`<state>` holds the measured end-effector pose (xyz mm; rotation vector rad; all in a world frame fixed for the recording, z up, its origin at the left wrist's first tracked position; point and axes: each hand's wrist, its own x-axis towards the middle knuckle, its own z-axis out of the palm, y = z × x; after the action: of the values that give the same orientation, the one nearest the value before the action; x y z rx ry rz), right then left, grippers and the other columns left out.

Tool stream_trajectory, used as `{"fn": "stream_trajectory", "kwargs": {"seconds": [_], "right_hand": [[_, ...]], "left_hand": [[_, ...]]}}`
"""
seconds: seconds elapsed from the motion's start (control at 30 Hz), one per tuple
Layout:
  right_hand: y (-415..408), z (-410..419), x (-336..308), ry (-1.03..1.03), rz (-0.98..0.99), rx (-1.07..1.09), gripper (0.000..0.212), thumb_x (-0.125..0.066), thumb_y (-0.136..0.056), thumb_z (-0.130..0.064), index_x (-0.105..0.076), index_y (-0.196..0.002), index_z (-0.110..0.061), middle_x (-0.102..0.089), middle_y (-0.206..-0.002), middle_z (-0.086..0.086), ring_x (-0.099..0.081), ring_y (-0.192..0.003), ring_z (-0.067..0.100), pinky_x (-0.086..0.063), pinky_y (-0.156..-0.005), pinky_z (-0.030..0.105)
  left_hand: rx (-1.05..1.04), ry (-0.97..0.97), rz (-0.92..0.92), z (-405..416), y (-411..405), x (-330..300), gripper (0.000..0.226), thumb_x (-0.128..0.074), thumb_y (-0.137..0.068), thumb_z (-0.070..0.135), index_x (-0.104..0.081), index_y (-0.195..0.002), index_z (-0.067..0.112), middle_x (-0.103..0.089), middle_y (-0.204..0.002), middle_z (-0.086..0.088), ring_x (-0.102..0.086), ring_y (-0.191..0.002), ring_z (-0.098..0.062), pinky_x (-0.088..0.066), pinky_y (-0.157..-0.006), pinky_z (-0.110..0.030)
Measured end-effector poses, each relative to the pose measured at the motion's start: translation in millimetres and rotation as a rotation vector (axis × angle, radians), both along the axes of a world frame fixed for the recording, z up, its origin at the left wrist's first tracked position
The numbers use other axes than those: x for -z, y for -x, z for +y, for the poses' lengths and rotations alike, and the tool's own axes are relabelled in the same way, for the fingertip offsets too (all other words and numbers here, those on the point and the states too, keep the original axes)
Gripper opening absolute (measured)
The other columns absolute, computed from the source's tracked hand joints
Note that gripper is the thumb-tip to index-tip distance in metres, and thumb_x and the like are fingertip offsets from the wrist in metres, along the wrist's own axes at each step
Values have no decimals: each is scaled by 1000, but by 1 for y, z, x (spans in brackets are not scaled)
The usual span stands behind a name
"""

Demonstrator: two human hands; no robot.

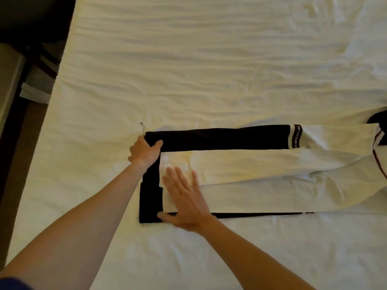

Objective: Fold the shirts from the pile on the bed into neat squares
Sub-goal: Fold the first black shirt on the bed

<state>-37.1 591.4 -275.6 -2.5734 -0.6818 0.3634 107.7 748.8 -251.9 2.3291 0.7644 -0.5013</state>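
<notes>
Close to the person, the right hand (184,203) lies flat w/ fingers straight and spread, pressing on the near white part of the shirt (240,164). A bit further, the left hand (144,151) grips the far black corner of the shirt, thumb on top, fingers curled under. The shirt is black & white and lies on the bed (188,70), in a long strip going off to the right. Its sides and sleeves look tucked in already, so I think it's abt halfway: the long strip isn't folded down into a square yet. Far right, a bit of dark cloth (379,120) peeks in at the edge, maybe more shirts, can't tell. No done squares in view.
</notes>
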Motion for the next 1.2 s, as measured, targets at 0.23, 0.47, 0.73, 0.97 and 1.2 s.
{"fn": "stream_trajectory", "kwargs": {"seconds": [0.23,0.47,0.73,0.97,1.2], "right_hand": [[29,11,8,-242,-217,110,16,-62,-87,-30,-76,-95,-28,-61,-125,-3,-52,-122,25,-45,-99,54],[42,-46,-43,-960,325,1068,13,-53,-91,-16,-64,-87,-24,-64,-77,2,-60,-72,10,-48,-67,31],[57,-134,-30,-1215,681,1571,16,-65,-95,-16,-62,-108,-6,-70,-99,19,-73,-90,30,-61,-72,38],[58,-147,-32,-940,605,1606,17,-60,-92,-12,-64,-83,3,-63,-72,18,-62,-64,23,-61,-68,48],[73,-146,-45,-369,279,1411,24,-67,-84,-24,-52,-103,-25,-52,-95,-11,-53,-81,11,-46,-62,25]], "left_hand": [[-68,232,-162,-3,-4,-38,15,-66,-90,27,-69,-91,13,-70,-94,-3,-66,-89,-21,-51,-71,-30],[160,291,-281,-92,-33,-88,19,-71,-78,25,-63,-92,14,-68,-78,-3,-64,-69,-18,-48,-56,-27],[671,102,28,-196,-55,-48,50,-54,-71,62,-67,-104,27,-63,-111,1,-57,-107,-21,-49,-94,-43],[827,-82,-44,-187,-62,-33,14,-62,-91,41,-68,-101,33,-63,-111,8,-54,-114,-23,-36,-101,-48],[924,-116,-200,-194,-56,-28,17,-56,-98,34,-65,-113,30,-61,-126,4,-53,-121,-25,-40,-99,-47]]}}
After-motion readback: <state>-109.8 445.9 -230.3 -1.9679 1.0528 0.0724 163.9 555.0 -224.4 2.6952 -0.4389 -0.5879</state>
